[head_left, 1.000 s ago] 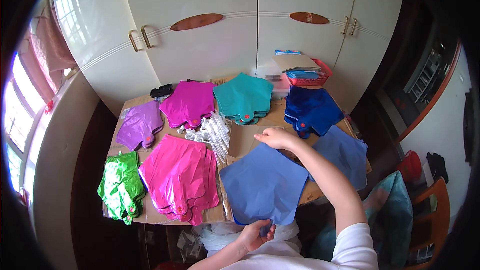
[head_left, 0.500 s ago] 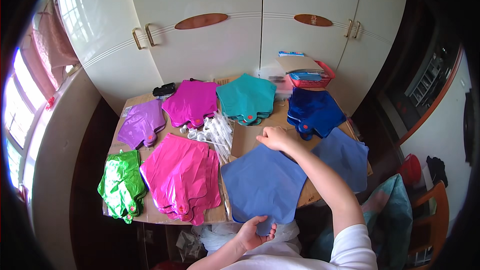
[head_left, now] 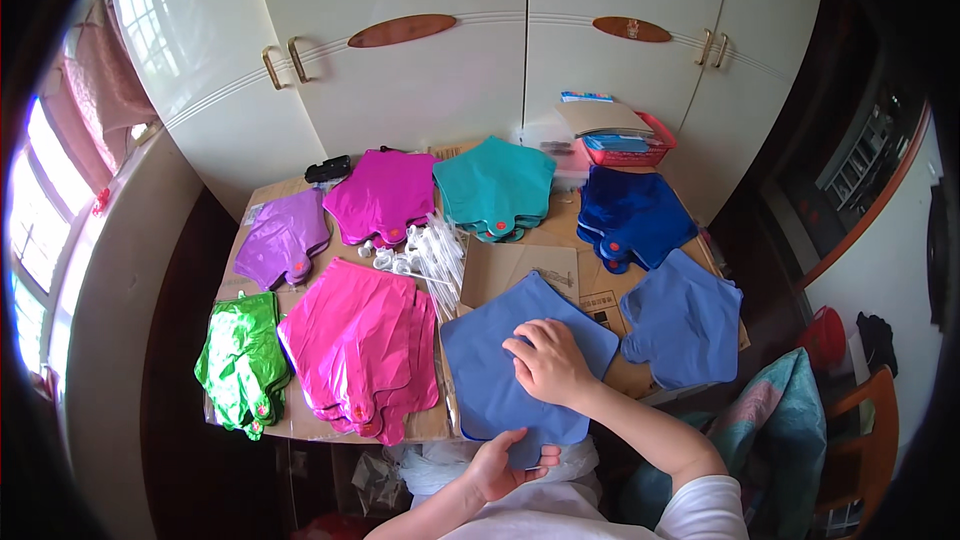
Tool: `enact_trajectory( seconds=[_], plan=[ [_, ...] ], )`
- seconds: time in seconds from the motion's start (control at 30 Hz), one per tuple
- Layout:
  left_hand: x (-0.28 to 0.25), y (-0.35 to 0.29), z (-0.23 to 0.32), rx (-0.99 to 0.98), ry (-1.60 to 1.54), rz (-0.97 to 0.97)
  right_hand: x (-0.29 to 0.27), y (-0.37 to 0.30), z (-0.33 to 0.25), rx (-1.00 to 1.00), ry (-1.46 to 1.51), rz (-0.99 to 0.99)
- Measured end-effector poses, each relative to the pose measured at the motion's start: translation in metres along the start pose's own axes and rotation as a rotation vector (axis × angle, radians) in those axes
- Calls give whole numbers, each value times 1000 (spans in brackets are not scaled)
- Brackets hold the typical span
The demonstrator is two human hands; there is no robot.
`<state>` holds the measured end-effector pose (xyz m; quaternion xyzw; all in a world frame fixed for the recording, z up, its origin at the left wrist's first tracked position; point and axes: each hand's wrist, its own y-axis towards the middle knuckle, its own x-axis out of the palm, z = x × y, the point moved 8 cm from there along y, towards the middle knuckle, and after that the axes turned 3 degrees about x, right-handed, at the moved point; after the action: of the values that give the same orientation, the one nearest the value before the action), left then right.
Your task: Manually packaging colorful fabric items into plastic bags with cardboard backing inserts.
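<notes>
A flat, matte blue star-shaped foil balloon (head_left: 480, 360) lies at the front of the cardboard-covered table, its tab hanging over the near edge. My left hand (head_left: 505, 467) grips that tab between thumb and fingers. On the balloon's middle rests my right hand (head_left: 548, 362), palm down, fingers apart and slightly bent, holding nothing. Another matte blue balloon (head_left: 685, 320) lies to the right, below a pile of shiny dark blue balloons (head_left: 635, 215). A pile of hot pink balloons (head_left: 355, 340) is left of the one I hold.
Green (head_left: 240, 360), lilac (head_left: 283, 235), magenta (head_left: 380, 190) and teal balloons (head_left: 495, 180) lie around the table. White plastic sticks and cups (head_left: 435, 255) sit mid-table. A red basket (head_left: 635, 152) stands at the back, before white cabinets (head_left: 420, 90). A wooden chair (head_left: 875, 440) is at the right.
My right hand has come back from the balloon's far point to its middle. My left hand still holds the tab. The view has shifted slightly.
</notes>
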<state>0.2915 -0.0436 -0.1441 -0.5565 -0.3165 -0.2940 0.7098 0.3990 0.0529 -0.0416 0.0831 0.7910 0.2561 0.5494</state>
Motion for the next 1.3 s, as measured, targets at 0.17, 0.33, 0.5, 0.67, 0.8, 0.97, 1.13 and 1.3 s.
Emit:
enact_trajectory(
  seconds=[0.17, 0.33, 0.5, 0.67, 0.8, 0.97, 1.13, 1.3],
  plan=[
    [-10, -32, 31, 266, 172, 137, 2, -2, -1, 50, -35, -74],
    [-2, -49, 90, 456, 634, 344, 9, -3, 1, 72, -69, -177],
    [16, -55, 140, 772, 1550, 616, 13, -4, 2, 64, -106, -201],
    [29, -57, 148, 856, 1879, 860, 13, -4, 3, 76, -94, -211],
    [25, -50, 147, 838, 1793, 779, 16, -4, 4, 93, -87, -233],
    [28, -37, 147, 570, 1834, 571, 18, -5, 9, 114, -72, -247],
    [50, -45, 137, 671, 1975, 483, 15, -4, 7, 131, -56, -275],
    [88, -54, 120, 1117, 2069, 231, 14, -5, 9, 107, -82, -264]
  ],
)
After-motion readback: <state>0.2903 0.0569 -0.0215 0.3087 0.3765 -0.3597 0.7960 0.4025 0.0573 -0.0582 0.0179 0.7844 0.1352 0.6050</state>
